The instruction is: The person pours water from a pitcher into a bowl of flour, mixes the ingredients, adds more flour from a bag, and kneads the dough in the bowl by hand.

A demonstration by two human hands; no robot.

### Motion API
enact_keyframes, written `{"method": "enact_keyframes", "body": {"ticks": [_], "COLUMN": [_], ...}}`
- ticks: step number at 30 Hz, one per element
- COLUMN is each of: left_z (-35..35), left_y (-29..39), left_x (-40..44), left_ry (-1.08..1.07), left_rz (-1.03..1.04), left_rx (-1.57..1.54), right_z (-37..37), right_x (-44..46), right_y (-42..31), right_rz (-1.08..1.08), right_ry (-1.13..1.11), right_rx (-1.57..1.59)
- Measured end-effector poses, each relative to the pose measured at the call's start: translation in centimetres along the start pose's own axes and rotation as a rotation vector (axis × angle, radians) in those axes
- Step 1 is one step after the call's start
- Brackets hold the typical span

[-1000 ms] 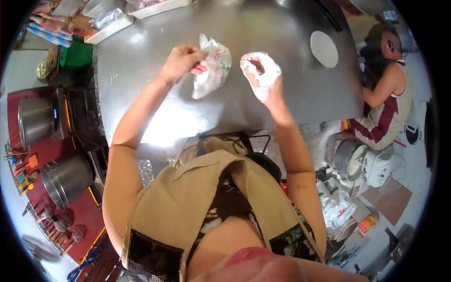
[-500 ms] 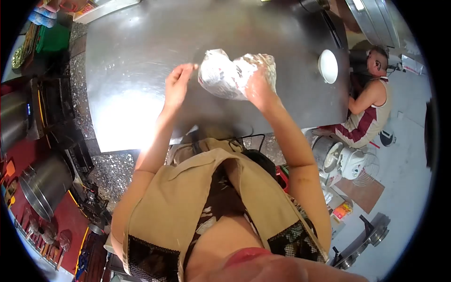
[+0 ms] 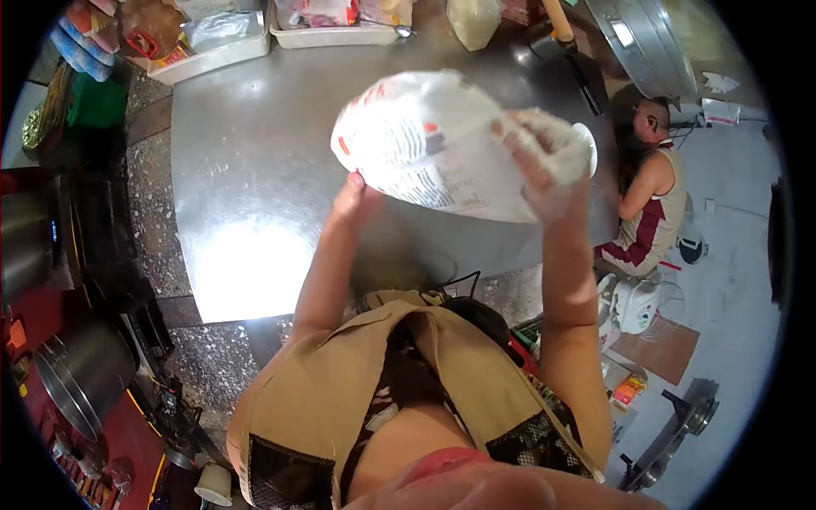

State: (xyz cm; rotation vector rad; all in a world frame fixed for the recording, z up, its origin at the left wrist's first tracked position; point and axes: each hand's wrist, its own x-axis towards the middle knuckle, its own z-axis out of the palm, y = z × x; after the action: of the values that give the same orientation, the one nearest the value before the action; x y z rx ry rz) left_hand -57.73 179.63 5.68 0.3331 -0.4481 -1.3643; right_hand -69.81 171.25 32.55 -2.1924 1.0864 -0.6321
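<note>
A white printed plastic bag (image 3: 408, 144) is spread out above the metal table, with blue text and red marks on its side. My right hand (image 3: 552, 157), coated in white powder or dough, is closed around the bag's right end. At the bag's lower left edge, my left hand (image 3: 350, 204) pinches it with the thumb showing; its other fingers are mostly hidden and a little blurred. A white bowl (image 3: 586, 146) sits partly hidden behind my right hand.
The steel table (image 3: 246, 187) lies below. Trays with packages (image 3: 336, 36) line its far edge, near a tied clear bag (image 3: 473, 21). A person (image 3: 650, 187) sits at the right. Big metal pots (image 3: 89, 382) stand at the left.
The crumpled bag has been opened out and looks larger. My right hand has moved right with its end, and my left hand has come down and right to the bag's edge. The view has shifted.
</note>
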Motion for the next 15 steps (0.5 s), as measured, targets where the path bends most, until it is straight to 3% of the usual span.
{"method": "enact_keyframes", "body": {"ticks": [1,2,4,6,7,8,9,11,15], "left_z": [0.5,0.3,0.5,0.9,2.6,4.6,5.9,7.9,9.0], "left_y": [1.7,3.3,4.6,5.2,5.5,5.3,5.1,4.2,4.1], "left_x": [0.4,1.0,1.6,2.2,2.7,3.4,3.8,4.7,3.7], "left_ry": [-0.003,-0.005,-0.011,0.017,0.008,0.083,0.158,0.128,0.137], "left_rz": [-0.002,-0.047,-0.097,0.132,0.125,0.221,0.315,0.302,0.228], "left_rx": [0.007,0.072,0.157,-0.001,0.015,-0.042,-0.107,-0.176,-0.161], "right_z": [-0.6,-1.1,-1.9,-1.9,-2.2,-2.8,-3.0,-3.7,-6.2], "right_x": [0.4,0.9,2.5,3.3,3.7,5.1,5.8,7.3,8.9], "right_y": [-0.6,-0.1,0.9,0.2,-0.2,0.5,0.2,-1.1,-1.1], "right_rz": [0.261,0.259,0.069,0.002,-0.064,-0.401,-0.403,-0.180,-0.050], "right_ry": [-0.069,-0.061,-0.190,-0.165,-0.149,-0.217,-0.239,-0.335,-0.468], "right_rx": [0.241,0.251,0.642,0.741,0.821,0.457,0.526,0.905,1.198]}}
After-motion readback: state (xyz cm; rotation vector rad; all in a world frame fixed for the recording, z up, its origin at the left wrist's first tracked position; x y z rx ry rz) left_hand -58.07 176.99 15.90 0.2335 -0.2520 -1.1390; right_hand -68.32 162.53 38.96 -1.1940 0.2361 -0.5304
